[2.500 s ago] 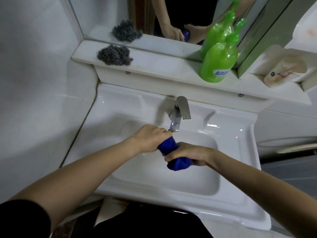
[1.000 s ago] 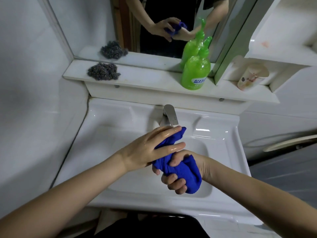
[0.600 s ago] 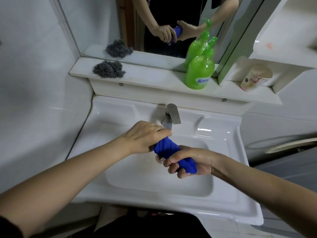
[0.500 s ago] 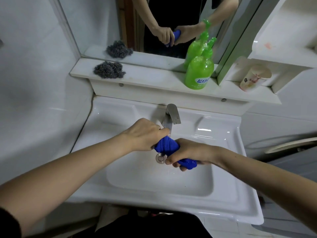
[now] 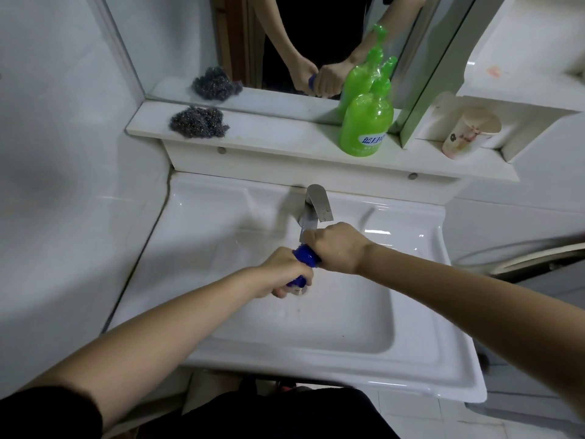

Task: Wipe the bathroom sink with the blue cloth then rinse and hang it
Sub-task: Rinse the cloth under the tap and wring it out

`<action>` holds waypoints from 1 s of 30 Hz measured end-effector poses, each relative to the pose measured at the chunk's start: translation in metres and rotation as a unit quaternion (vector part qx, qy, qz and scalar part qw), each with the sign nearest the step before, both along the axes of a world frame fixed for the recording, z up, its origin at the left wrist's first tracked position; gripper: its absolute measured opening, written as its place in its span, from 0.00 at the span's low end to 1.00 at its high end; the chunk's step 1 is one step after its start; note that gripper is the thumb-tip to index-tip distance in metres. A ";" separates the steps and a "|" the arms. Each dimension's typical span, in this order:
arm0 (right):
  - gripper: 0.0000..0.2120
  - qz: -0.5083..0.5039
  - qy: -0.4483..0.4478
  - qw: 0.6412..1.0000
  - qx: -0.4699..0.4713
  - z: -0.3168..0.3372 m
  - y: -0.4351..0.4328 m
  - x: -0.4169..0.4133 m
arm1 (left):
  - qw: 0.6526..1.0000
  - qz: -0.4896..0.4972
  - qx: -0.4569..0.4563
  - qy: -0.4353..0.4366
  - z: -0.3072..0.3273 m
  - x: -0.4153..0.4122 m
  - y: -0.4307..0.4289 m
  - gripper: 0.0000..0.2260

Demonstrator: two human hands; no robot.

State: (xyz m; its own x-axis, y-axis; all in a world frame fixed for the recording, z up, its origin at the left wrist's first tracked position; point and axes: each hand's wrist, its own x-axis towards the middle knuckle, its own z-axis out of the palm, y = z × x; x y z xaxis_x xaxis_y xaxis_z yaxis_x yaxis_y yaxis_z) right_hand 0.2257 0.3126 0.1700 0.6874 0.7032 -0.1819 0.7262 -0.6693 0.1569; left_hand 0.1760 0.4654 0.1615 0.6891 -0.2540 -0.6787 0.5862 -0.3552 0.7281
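The blue cloth (image 5: 305, 255) is twisted into a tight roll over the white sink (image 5: 421, 353), just below the metal tap (image 5: 316, 204). My left hand (image 5: 280, 274) is clenched around its near, lower end. My right hand (image 5: 337, 247) is clenched around its far, upper end, close under the tap's spout. Only a short blue stretch shows between the two fists, and a bit pokes out under my left hand. The drain is mostly hidden behind my left hand.
A white shelf (image 5: 285, 137) runs behind the sink below a mirror. On it lie a steel wool pad (image 5: 199, 122), a green pump bottle (image 5: 365, 122) and a paper cup (image 5: 468, 131). A tiled wall closes in the left side.
My hands have swapped positions along the cloth: the right hand now grips the upper end near the tap, and the left hand has dropped to the lower end. The cloth is twisted tighter.
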 end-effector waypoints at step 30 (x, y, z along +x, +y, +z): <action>0.20 -0.322 0.260 0.663 0.623 -0.019 0.032 -0.122 | 0.925 0.298 -0.216 -0.098 -0.002 -0.033 0.006 0.21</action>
